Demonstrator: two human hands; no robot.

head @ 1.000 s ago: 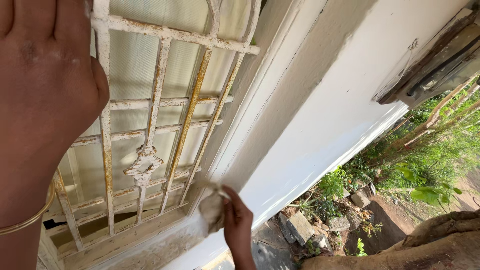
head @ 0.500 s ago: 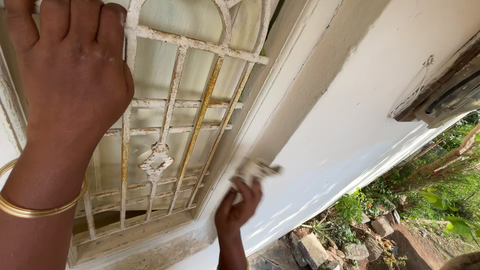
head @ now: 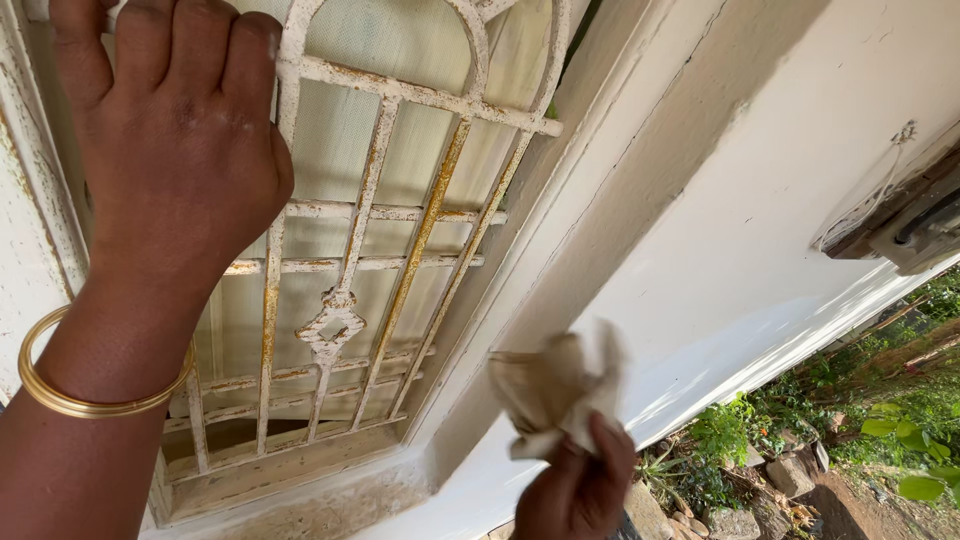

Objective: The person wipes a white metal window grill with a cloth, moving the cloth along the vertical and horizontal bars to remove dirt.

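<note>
At upper left our left hand (head: 175, 140) grips the rusty white window grille (head: 400, 240), fingertips cut off by the frame's top. At bottom centre our right hand (head: 578, 490), partly cropped, clutches a blurred crumpled rag (head: 555, 390) near the white wall (head: 740, 230).

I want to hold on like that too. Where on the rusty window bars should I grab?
Probably an upright bar of the window grille, from the front, as the left hand does: fingers can curl round it through the open gaps. Skip the curly ornament.

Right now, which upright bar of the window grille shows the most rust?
The slanted bar right of the diamond ornament: orange-yellow along most of its length; the others stay mostly white.
</note>
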